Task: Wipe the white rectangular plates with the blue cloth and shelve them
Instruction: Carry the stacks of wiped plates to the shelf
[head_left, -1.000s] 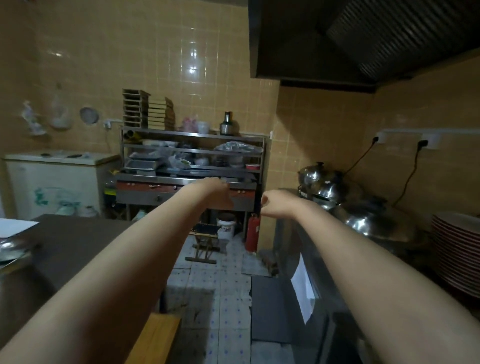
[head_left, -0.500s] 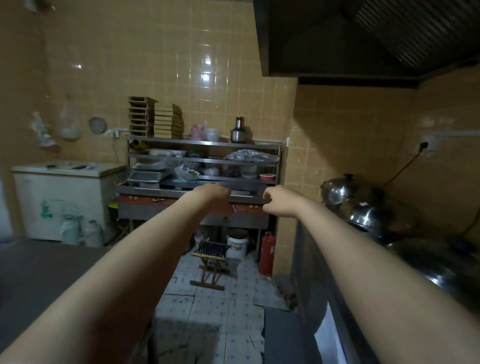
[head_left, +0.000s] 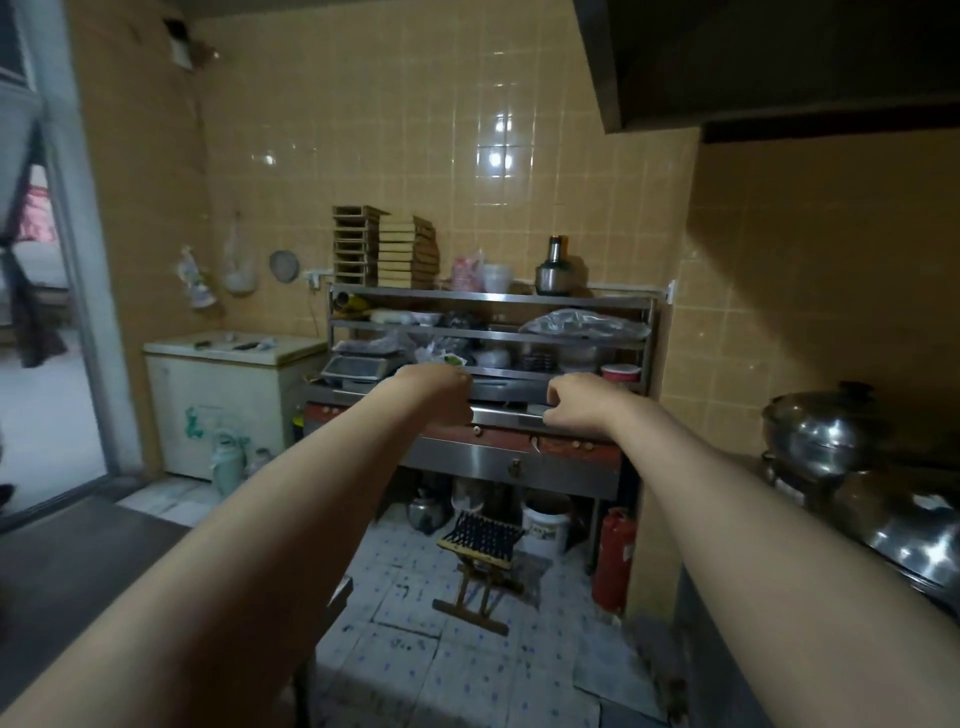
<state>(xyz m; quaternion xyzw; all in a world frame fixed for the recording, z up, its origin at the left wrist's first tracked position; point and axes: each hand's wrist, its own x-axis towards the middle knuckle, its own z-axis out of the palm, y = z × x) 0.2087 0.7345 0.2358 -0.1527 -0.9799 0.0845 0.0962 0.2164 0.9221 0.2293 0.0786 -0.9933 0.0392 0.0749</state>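
Left hand (head_left: 441, 397) and right hand (head_left: 576, 402) are both curled into fists with nothing seen in them, held apart before the cluttered steel shelf rack (head_left: 488, 300).

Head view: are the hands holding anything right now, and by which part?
Nothing that shows. The left hand and right hand are both curled into fists, held out in the air, with no object visible in either.

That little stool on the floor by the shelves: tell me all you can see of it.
The stool is small, a folding kind by its crossed wooden legs. Its seat looks woven from dark straps on a pale frame. It stands upright on the tiled floor, before the metal rack, a white bucket just behind. Nothing rests on it.
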